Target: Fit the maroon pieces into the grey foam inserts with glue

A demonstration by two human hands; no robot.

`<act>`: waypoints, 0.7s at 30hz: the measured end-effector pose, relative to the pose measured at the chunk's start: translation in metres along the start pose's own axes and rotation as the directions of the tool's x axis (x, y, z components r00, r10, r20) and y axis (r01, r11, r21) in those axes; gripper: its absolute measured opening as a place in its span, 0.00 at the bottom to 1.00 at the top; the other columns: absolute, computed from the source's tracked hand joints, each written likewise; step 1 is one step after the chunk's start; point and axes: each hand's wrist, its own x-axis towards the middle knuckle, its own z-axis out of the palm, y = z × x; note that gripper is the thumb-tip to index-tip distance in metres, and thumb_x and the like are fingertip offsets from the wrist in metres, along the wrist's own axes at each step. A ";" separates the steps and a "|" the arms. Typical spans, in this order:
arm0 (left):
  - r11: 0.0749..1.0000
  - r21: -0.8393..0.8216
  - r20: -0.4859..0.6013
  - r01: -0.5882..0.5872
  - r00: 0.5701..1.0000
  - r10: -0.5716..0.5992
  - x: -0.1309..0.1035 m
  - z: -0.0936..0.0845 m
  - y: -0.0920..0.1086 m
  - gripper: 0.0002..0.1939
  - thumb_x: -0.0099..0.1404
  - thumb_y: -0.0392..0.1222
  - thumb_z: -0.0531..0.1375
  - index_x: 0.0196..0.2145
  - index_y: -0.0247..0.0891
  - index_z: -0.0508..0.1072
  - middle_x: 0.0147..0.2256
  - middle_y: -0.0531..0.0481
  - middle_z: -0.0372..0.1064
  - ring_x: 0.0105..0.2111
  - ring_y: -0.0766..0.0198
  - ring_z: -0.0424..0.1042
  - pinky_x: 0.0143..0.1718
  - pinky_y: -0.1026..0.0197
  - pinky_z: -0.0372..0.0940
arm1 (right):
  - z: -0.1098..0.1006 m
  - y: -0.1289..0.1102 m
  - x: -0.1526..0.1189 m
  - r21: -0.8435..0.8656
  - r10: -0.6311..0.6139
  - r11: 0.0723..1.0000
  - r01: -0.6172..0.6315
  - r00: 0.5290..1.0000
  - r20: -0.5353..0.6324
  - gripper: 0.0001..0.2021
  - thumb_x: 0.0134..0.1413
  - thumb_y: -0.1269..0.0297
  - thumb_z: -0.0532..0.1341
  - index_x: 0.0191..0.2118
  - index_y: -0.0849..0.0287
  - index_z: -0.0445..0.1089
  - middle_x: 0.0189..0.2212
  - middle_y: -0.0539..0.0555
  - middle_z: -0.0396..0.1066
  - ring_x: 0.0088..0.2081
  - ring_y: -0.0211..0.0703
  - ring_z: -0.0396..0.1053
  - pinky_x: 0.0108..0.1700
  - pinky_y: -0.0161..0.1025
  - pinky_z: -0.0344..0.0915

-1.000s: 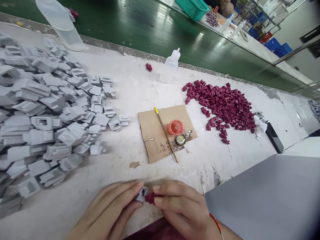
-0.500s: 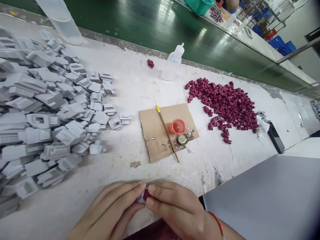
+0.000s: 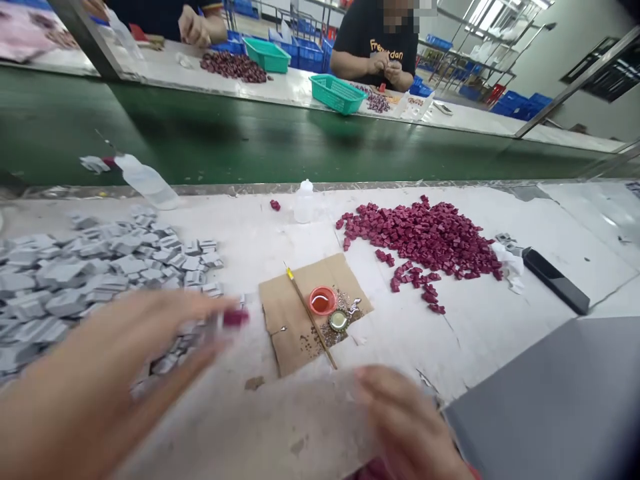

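My left hand [image 3: 130, 360], blurred by motion, pinches a small grey piece with a dark red part [image 3: 235, 317] on its end, over the near edge of the grey pile [image 3: 65, 287]. Low on the right, my right hand [image 3: 407, 420] is smeared by motion, and whether it holds anything cannot be made out. Between and beyond the hands lies a brown cardboard sheet [image 3: 280, 300] with a small red cup [image 3: 323, 301], a bottle cap [image 3: 339, 321] and a thin brush [image 3: 313, 320]. Many dark red pieces [image 3: 425, 233] form a heap at the right.
Two squeeze bottles [image 3: 150, 183] [image 3: 303, 202] are near the table's back edge. A black phone-like object [image 3: 556, 280] lies at the right beside crumpled tissue [image 3: 510, 267]. Past the green belt [image 3: 250, 150], a person [image 3: 377, 47] and another's hand [image 3: 195, 28] work near green baskets [image 3: 337, 93].
My hands have parted. The left moved up and left with the grey and red piece; the right moved right, away from it. The view has tilted up, showing more beyond the belt.
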 end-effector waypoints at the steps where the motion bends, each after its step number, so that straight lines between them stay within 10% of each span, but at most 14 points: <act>1: 0.996 0.087 0.098 -0.007 0.995 -0.001 0.037 -0.007 -0.006 0.17 0.65 0.64 0.52 0.46 0.65 0.74 0.41 0.58 0.77 0.44 0.49 0.75 0.47 0.41 0.71 | -0.012 0.016 -0.004 -0.102 0.117 0.987 -0.122 0.992 -0.053 0.15 0.72 0.71 0.51 0.54 0.58 0.72 0.44 0.58 0.79 0.51 0.43 0.76 0.52 0.37 0.75; 5: 0.956 0.294 0.176 -0.006 0.983 -0.048 0.172 0.009 -0.030 0.23 0.70 0.54 0.51 0.50 0.37 0.74 0.48 0.41 0.72 0.54 0.47 0.68 0.57 0.40 0.64 | -0.058 0.089 -0.020 -0.514 0.376 0.750 -0.417 0.907 -0.187 0.17 0.70 0.57 0.56 0.54 0.61 0.73 0.49 0.67 0.75 0.51 0.62 0.73 0.53 0.60 0.71; 9: 0.912 0.375 0.268 0.169 0.922 -0.281 0.240 0.049 -0.057 0.17 0.69 0.49 0.61 0.50 0.37 0.72 0.52 0.44 0.71 0.51 0.54 0.72 0.53 0.44 0.69 | -0.076 0.129 -0.035 -0.513 0.496 0.699 -0.498 0.854 -0.154 0.25 0.70 0.45 0.50 0.53 0.58 0.74 0.48 0.64 0.76 0.49 0.60 0.73 0.51 0.58 0.71; 21: 0.936 0.269 0.318 0.224 0.897 -0.307 0.217 0.047 -0.077 0.25 0.68 0.50 0.63 0.58 0.39 0.67 0.57 0.42 0.67 0.53 0.52 0.71 0.55 0.41 0.68 | -0.067 0.119 -0.028 -0.444 0.541 0.695 -0.565 0.818 -0.195 0.21 0.65 0.44 0.55 0.43 0.56 0.75 0.35 0.56 0.77 0.34 0.48 0.75 0.39 0.45 0.72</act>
